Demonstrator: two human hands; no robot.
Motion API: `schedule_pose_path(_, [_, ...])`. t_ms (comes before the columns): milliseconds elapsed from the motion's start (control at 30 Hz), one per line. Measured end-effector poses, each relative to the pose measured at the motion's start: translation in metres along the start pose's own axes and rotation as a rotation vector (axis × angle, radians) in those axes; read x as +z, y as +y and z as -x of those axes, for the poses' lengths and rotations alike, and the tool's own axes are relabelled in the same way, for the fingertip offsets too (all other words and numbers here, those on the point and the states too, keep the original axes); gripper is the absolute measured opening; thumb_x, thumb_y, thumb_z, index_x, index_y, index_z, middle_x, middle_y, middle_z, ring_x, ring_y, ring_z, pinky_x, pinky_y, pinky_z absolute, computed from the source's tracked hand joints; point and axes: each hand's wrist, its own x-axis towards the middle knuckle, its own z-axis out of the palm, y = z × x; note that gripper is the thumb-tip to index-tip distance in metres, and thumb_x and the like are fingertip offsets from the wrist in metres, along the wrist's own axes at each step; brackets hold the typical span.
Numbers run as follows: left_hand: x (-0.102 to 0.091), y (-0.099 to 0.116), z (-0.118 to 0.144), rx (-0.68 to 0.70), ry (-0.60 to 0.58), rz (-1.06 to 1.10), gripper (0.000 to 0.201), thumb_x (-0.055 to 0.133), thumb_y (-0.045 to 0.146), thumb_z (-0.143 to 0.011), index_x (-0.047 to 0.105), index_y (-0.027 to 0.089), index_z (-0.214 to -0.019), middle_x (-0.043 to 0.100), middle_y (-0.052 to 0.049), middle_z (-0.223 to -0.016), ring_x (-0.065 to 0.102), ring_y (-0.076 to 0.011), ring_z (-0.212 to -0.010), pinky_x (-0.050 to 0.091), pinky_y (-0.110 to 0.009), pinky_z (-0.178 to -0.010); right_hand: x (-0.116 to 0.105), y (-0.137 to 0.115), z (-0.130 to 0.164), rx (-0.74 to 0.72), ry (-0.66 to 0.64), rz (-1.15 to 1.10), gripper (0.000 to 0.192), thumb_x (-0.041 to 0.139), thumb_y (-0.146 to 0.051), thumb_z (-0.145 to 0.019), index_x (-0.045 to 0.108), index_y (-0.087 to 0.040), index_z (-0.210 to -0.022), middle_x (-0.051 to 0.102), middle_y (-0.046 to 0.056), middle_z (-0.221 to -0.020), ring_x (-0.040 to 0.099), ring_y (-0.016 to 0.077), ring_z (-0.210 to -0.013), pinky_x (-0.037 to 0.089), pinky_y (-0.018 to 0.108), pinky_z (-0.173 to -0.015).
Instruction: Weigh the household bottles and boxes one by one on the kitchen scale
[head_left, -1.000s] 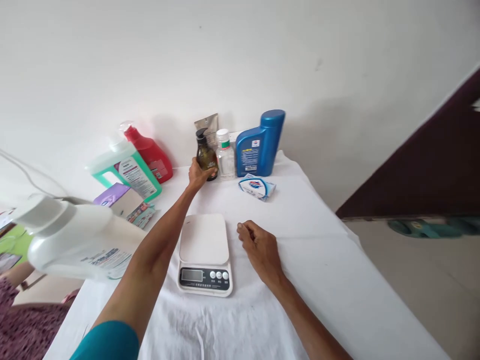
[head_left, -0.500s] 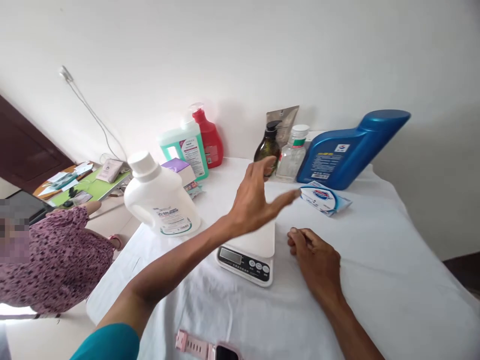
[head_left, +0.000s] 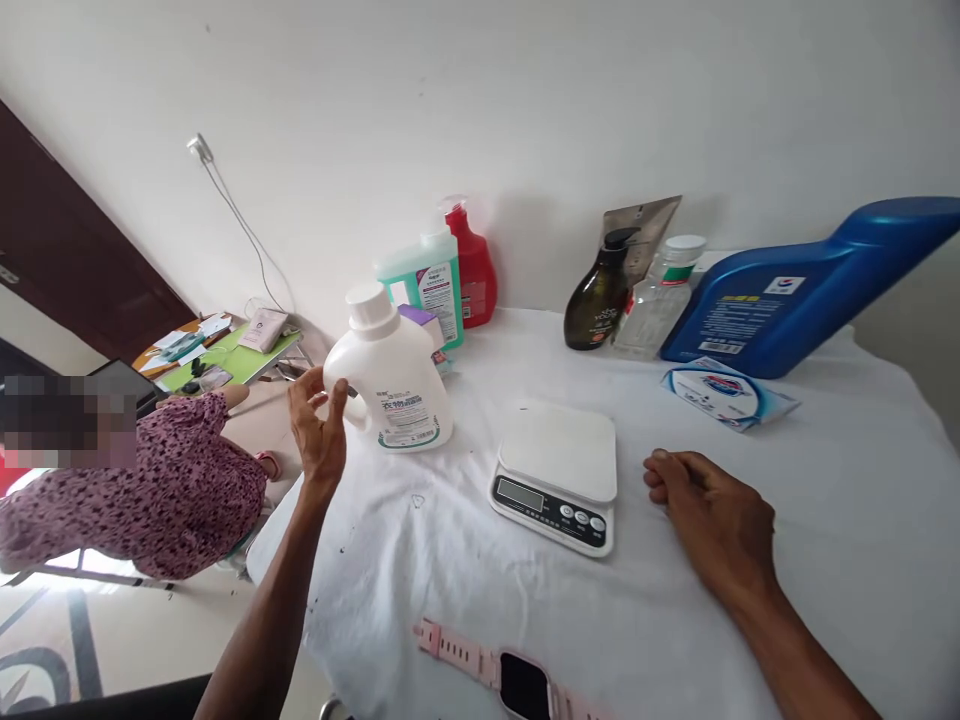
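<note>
A white laundry detergent jug (head_left: 401, 375) with a white cap stands upright on the cloth at centre left. My left hand (head_left: 319, 430) is at its handle, thumb on the near side and fingers curled around it; the fingertips are partly hidden. To the right of the jug lies a white kitchen scale (head_left: 559, 455), its plate bare and its display dark. My right hand (head_left: 716, 515) rests on the cloth right of the scale, fingers curled in and nothing seen in them.
Along the wall stand a green bottle (head_left: 442, 285), a red pump bottle (head_left: 474, 270), a dark pump bottle (head_left: 596, 305), a clear bottle (head_left: 656, 310) and a blue oil jug (head_left: 780, 290). A blue-white packet (head_left: 727, 390) and pink-strapped watch (head_left: 525, 685) lie nearer. A person (head_left: 172, 480) sits left.
My left hand has moved left from above the scale to the detergent jug's handle. The view has shifted left, and my right hand stays beside the scale.
</note>
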Motion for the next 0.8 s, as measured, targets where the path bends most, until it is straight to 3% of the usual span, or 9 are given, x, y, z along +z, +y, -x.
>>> schedule_pose_path(133, [0.001,-0.012,-0.017,-0.068,-0.192,0.116,0.059,0.069,0.075,-0.085,0.067,0.018,-0.096,0.07,-0.006,-0.088,0.065,-0.0208,-0.083,0.052,-0.032,-0.076,-0.001,0.002,-0.001,-0.028,0.006,-0.02,0.04,0.057,-0.062,-0.085,0.067,-0.026,-0.072,0.074,0.007,-0.072,0.071,0.0286,-0.07,0.055,0.043,-0.074])
schedule_pose_path(200, [0.005,-0.014,-0.019,-0.116,-0.229,0.179,0.055,0.076,0.072,-0.079,0.065,0.018,-0.084,0.066,-0.003,-0.075,0.059,-0.0168,-0.07,0.048,-0.028,-0.066,0.0,0.003,-0.001,-0.052,0.008,-0.033,0.04,0.056,-0.061,-0.087,0.067,-0.025,-0.073,0.074,0.007,-0.073,0.07,0.0259,-0.068,0.055,0.04,-0.072])
schedule_pose_path(333, [0.017,-0.009,-0.007,-0.242,-0.142,0.302,0.047,0.086,0.054,-0.066,0.055,0.019,-0.065,0.05,0.004,-0.055,0.044,-0.0096,-0.051,0.037,-0.025,-0.052,0.002,0.005,-0.002,-0.07,0.021,-0.091,0.041,0.055,-0.06,-0.087,0.066,-0.023,-0.074,0.072,0.006,-0.072,0.067,0.0212,-0.063,0.054,0.034,-0.064])
schedule_pose_path(500, [0.024,0.013,0.016,-0.32,0.025,0.37,0.044,0.092,0.038,-0.057,0.053,0.019,-0.065,0.046,0.008,-0.052,0.035,-0.0061,-0.046,0.03,-0.023,-0.045,0.003,0.005,-0.004,-0.088,0.017,-0.17,0.039,0.055,-0.058,-0.088,0.061,-0.023,-0.072,0.066,0.004,-0.067,0.063,0.019,-0.062,0.051,0.03,-0.059])
schedule_pose_path(667, [0.021,0.042,0.017,-0.287,0.021,0.338,0.039,0.091,0.03,-0.053,0.055,0.018,-0.062,0.047,0.008,-0.049,0.036,-0.0061,-0.044,0.029,-0.023,-0.042,0.003,0.006,-0.006,-0.101,0.033,-0.149,0.04,0.052,-0.058,-0.091,0.057,-0.024,-0.07,0.065,0.003,-0.066,0.063,0.0195,-0.063,0.05,0.031,-0.062])
schedule_pose_path(800, [0.03,0.073,0.01,-0.181,-0.029,0.439,0.042,0.087,0.033,-0.059,0.047,0.021,-0.054,0.039,0.009,-0.043,0.034,-0.0063,-0.041,0.031,-0.023,-0.04,0.004,0.009,-0.008,-0.109,0.039,-0.167,0.039,0.052,-0.057,-0.092,0.057,-0.024,-0.071,0.065,0.003,-0.066,0.063,0.0197,-0.062,0.05,0.031,-0.062])
